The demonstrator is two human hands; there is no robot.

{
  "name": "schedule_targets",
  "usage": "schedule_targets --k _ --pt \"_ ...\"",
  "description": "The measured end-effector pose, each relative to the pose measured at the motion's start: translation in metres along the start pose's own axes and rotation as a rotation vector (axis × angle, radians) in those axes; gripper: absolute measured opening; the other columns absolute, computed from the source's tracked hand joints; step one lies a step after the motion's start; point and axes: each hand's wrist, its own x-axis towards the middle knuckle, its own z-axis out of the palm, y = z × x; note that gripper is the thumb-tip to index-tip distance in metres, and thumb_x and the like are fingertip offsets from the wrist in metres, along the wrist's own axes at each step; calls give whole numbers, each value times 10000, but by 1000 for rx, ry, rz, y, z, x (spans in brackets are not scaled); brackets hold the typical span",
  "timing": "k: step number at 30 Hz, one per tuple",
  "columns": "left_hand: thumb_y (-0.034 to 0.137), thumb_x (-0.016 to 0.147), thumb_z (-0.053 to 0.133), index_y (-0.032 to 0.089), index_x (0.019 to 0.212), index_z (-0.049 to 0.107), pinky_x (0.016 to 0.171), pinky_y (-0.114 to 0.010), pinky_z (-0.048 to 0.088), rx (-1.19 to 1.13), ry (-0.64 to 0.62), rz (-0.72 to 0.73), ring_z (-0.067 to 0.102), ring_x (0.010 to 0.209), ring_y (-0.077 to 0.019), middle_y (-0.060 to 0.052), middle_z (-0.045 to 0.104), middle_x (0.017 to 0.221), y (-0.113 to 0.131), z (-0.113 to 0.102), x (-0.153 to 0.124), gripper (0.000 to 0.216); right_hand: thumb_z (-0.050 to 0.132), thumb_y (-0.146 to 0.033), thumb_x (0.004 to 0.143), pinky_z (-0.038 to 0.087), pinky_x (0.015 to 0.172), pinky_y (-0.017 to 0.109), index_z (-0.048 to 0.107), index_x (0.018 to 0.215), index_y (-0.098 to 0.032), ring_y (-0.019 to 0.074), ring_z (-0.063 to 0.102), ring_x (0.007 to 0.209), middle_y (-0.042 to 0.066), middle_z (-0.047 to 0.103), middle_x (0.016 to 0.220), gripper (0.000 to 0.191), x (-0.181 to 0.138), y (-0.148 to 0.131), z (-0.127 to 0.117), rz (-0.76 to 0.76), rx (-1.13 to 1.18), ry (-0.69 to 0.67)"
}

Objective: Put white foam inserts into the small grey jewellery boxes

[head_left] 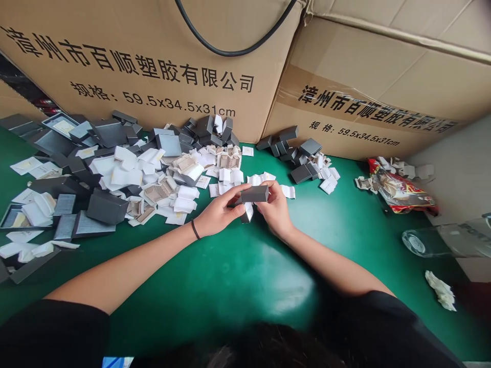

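Note:
Between my two hands is a small dark grey box (254,193), held above the green table (245,286). My left hand (220,208) grips its left end, thumb in front and fingers behind. On the other end, the fingers of my right hand (276,209) are closed around the box. A white piece with a dark edge (247,212) sticks out below the box; I cannot tell if it is an insert or part of the box. Just behind my hands lie white folded paper pieces (261,178).
Dark boxes (107,207) and white card inserts (126,171) are heaped at the left. A smaller heap of dark boxes (303,171) lies behind right. Two large cartons (153,30) stand along the back. At the right are a red packet (402,191), a glass (441,240) and a crumpled tissue (440,290).

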Motion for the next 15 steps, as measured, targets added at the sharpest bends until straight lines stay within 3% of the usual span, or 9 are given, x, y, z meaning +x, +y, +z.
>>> schedule_targets --k 5,10,15 --pt "308 883 492 307 1355 420 919 -326 488 360 31 252 476 1192 -229 -83 476 1290 -10 -10 1 477 611 -231 631 269 381 174 506 653 -179 31 301 413 -89 398 493 119 -4 -4 6 289 140 -158" --pt "219 892 480 377 1399 308 954 -367 467 589 57 543 476 1213 -219 -81 471 1289 -13 -13 0 559 617 -251 617 263 363 174 478 586 -175 23 305 397 -86 394 476 161 -14 -10 12 259 184 -123" --pt "219 898 465 371 1413 274 947 -377 469 639 98 599 472 1214 -223 -101 457 1293 -9 -9 -2 570 614 -276 625 258 350 167 470 631 -186 22 306 373 -101 379 446 170 -18 -14 12 237 242 -165"
